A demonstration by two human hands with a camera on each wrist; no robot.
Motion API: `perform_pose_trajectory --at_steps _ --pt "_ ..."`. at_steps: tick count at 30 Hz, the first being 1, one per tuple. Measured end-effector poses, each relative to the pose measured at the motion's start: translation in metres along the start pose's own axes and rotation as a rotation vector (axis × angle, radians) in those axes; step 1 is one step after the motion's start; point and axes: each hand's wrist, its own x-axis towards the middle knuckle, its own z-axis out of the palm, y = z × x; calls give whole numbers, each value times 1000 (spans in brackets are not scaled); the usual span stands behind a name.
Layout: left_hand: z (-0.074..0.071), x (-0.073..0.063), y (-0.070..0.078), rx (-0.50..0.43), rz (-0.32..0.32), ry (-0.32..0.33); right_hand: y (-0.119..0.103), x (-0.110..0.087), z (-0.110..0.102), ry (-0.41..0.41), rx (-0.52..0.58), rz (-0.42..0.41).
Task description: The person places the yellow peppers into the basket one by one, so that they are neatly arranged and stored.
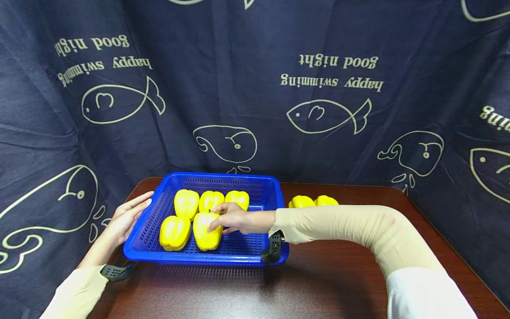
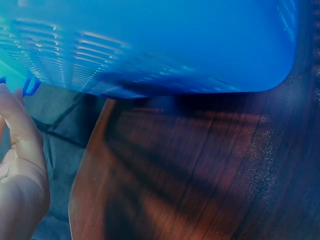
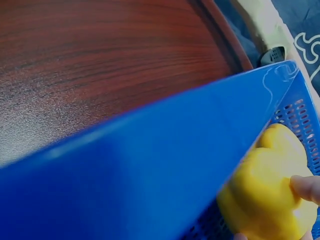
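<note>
A blue perforated plastic basket [image 1: 205, 258] holds several yellow bell peppers, three in a back row and others in front. My right hand [image 1: 235, 218] reaches over the basket's right side and grips a yellow bell pepper [image 1: 206, 237] by its upper part, fingers and thumb around it. In the right wrist view, a fingertip and thumb show on that yellow bell pepper [image 3: 265, 185], low inside the basket wall. At the basket's left rim is my left hand [image 1: 125, 220], its fingers extended along the outside; the left wrist view shows the fingertips right at the rim.
Two more yellow bell peppers [image 1: 301, 201] lie on the brown wooden table [image 1: 318, 283] right of the basket, partly hidden behind my right forearm. A dark blue curtain [image 1: 255, 110] with fish and whale drawings hangs behind and beside the table.
</note>
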Motion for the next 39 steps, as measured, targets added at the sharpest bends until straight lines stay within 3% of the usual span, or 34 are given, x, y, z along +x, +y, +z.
perform_pose_trajectory --at_steps 9,16,24,32,39 --pt "0 0 -1 -30 8 -22 4 5 4 -15 1 20" --pt "0 0 1 -11 -13 7 5 8 7 -25 16 23" --pt "1 0 1 -24 0 -13 3 9 10 -67 -29 50" --pt "0 0 1 25 -28 15 -2 9 10 -75 -57 66" --pt "0 -1 1 33 -9 6 -1 8 7 -89 -54 87"
